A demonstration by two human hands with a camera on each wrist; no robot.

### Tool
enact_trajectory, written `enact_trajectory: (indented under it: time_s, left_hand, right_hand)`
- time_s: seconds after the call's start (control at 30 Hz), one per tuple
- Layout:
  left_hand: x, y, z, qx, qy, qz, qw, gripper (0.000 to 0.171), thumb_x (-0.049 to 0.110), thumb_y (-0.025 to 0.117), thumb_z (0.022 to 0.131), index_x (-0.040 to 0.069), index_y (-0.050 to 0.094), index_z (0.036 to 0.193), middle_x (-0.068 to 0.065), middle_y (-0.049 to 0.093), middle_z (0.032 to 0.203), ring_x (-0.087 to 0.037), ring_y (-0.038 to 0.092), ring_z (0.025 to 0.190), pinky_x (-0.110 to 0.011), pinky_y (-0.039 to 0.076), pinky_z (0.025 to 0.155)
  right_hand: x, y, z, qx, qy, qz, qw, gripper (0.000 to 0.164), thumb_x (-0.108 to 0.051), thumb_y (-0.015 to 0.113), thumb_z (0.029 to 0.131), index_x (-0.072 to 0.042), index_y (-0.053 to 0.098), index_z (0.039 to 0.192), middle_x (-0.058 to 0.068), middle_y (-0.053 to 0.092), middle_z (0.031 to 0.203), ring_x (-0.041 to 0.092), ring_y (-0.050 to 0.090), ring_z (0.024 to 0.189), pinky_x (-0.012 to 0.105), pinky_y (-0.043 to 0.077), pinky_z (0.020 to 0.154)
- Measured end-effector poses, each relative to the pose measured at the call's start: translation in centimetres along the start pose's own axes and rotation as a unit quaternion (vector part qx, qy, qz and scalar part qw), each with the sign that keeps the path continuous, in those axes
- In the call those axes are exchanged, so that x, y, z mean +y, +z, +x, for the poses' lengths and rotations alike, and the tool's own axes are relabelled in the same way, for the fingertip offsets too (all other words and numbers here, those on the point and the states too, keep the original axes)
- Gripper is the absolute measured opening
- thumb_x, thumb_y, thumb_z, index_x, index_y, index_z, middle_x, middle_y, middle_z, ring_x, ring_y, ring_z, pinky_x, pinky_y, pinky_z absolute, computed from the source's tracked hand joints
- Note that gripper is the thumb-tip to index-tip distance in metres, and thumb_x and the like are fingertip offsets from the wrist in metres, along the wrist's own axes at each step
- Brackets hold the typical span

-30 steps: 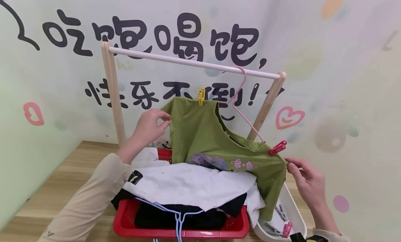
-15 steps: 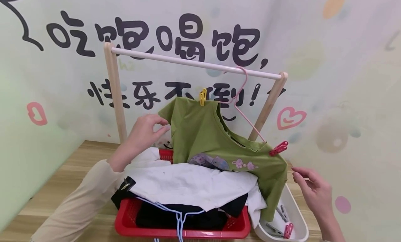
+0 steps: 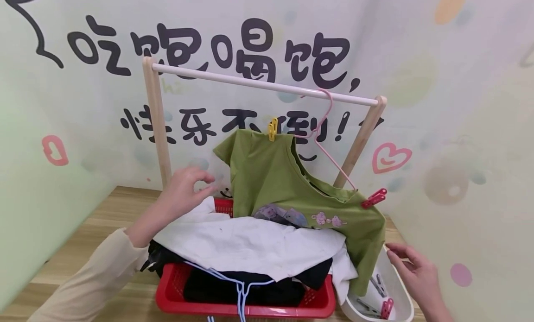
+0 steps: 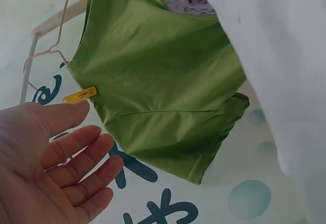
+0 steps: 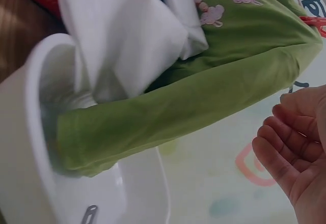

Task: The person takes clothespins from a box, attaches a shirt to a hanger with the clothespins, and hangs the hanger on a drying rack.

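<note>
A green shirt [image 3: 267,173] hangs tilted from a pink hanger [image 3: 325,148] hooked over the white rail. A yellow clothespin [image 3: 272,129] clips its left shoulder, a red clothespin [image 3: 374,198] its right. My left hand [image 3: 183,192] is in the air left of the shirt, fingers loosely bent, holding nothing; the left wrist view puts its fingers near the yellow clothespin. My right hand [image 3: 417,275] hovers by the shirt's right sleeve [image 5: 168,117], fingers relaxed and empty. That sleeve hangs into a white tub [image 3: 402,296].
A red basket [image 3: 246,310] in front holds white cloth [image 3: 254,243], dark cloth and blue hangers [image 3: 239,285]. Grey clothespins [image 3: 378,285] and a pink clothespin [image 3: 387,308] lie in the tub. The wooden rack [image 3: 156,123] stands against the printed wall.
Both hands have moved off the shirt's sleeves and downward, the left one also leftward. The left sleeve is now fully in sight. The shirt still hangs from the rail.
</note>
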State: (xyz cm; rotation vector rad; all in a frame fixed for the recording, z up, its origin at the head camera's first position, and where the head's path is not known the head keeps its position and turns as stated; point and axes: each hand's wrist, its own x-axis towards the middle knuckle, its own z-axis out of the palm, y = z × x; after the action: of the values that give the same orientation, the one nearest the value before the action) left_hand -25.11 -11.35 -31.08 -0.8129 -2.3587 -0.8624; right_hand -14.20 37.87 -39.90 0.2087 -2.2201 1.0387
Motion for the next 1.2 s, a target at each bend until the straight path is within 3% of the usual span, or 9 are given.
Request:
enact_trajectory:
  time_s: [0.23, 0.47, 0.6, 0.7, 0.83, 0.93, 1.03, 1.2]
  left_hand:
    - [-0.3, 0.0, -1.4, -0.001, 0.022, 0.014, 0.9997, 0.009, -0.001, 0.073, 0.076, -0.003, 0.071, 0.085, -0.011, 0.069, 0.080, -0.028, 0.063, 0.078, -0.045, 0.051, 0.073]
    - [-0.7, 0.1, -2.9, -0.017, 0.005, 0.025, 0.9995, 0.014, 0.002, 0.075, 0.076, -0.002, 0.071, 0.088, -0.012, 0.069, 0.084, -0.028, 0.062, 0.080, -0.045, 0.051, 0.075]
    - [-0.8, 0.2, -3.8, -0.020, 0.002, 0.033, 0.9993, 0.013, 0.002, 0.076, 0.075, -0.001, 0.071, 0.087, -0.011, 0.069, 0.084, -0.028, 0.063, 0.080, -0.045, 0.052, 0.074]
    - [-0.8, 0.3, -4.5, -0.026, 0.002, 0.035, 0.9991, 0.013, 0.001, 0.076, 0.074, 0.000, 0.071, 0.087, -0.011, 0.069, 0.083, -0.028, 0.063, 0.080, -0.044, 0.052, 0.072]
    - [-0.9, 0.4, -5.4, -0.037, 0.001, 0.036, 0.9986, 0.014, 0.001, 0.076, 0.073, 0.000, 0.071, 0.086, -0.010, 0.069, 0.082, -0.027, 0.064, 0.078, -0.044, 0.053, 0.070]
    - [-0.9, 0.5, -6.2, -0.044, -0.007, 0.034, 0.9984, 0.014, 0.000, 0.077, 0.072, 0.000, 0.071, 0.086, -0.010, 0.069, 0.081, -0.027, 0.064, 0.077, -0.044, 0.053, 0.069]
    - [-0.8, 0.5, -7.0, -0.048, -0.019, 0.035, 0.9980, 0.016, 0.000, 0.077, 0.072, 0.000, 0.071, 0.086, -0.009, 0.069, 0.082, -0.026, 0.064, 0.078, -0.044, 0.054, 0.070]
    - [-0.8, 0.6, -8.3, -0.054, -0.016, 0.043, 0.9975, 0.016, 0.001, 0.079, 0.070, 0.002, 0.071, 0.085, -0.005, 0.068, 0.080, -0.023, 0.063, 0.076, -0.040, 0.054, 0.068]
  right_hand:
    - [1.2, 0.4, -1.6, -0.033, 0.008, -0.031, 0.999, 0.020, 0.019, 0.067, 0.073, 0.010, 0.065, 0.091, -0.019, 0.063, 0.084, -0.010, 0.057, 0.074, 0.005, 0.047, 0.063]
    - [1.9, 0.3, -2.7, -0.055, 0.020, -0.061, 0.996, 0.019, 0.015, 0.069, 0.072, 0.008, 0.065, 0.089, -0.016, 0.063, 0.078, -0.011, 0.055, 0.071, 0.005, 0.047, 0.061]
    - [2.6, 0.4, -3.1, -0.080, 0.032, -0.089, 0.992, 0.018, 0.011, 0.071, 0.072, 0.007, 0.066, 0.088, -0.007, 0.064, 0.072, -0.009, 0.055, 0.068, 0.006, 0.046, 0.058]
    - [3.2, 0.3, -3.4, -0.102, 0.040, -0.129, 0.986, 0.015, 0.009, 0.072, 0.072, 0.006, 0.066, 0.086, -0.002, 0.063, 0.067, -0.007, 0.053, 0.063, 0.010, 0.046, 0.054]
    - [3.7, 0.2, -3.8, -0.136, 0.056, -0.187, 0.971, 0.015, 0.007, 0.073, 0.069, 0.003, 0.066, 0.082, -0.004, 0.060, 0.063, -0.006, 0.050, 0.057, 0.018, 0.045, 0.050]
    - [3.9, 0.3, -4.0, -0.185, 0.084, -0.194, 0.960, 0.015, 0.004, 0.075, 0.069, 0.000, 0.066, 0.081, -0.007, 0.059, 0.064, -0.005, 0.049, 0.056, 0.021, 0.045, 0.052]
    - [4.3, 0.3, -4.2, -0.254, 0.069, -0.168, 0.950, 0.015, 0.001, 0.075, 0.070, 0.000, 0.065, 0.081, -0.007, 0.059, 0.066, -0.005, 0.050, 0.058, 0.022, 0.045, 0.053]
    - [5.5, 0.6, -4.7, -0.337, -0.037, -0.107, 0.935, 0.022, 0.004, 0.074, 0.063, -0.002, 0.062, 0.080, -0.011, 0.051, 0.068, -0.005, 0.046, 0.059, 0.021, 0.041, 0.049]
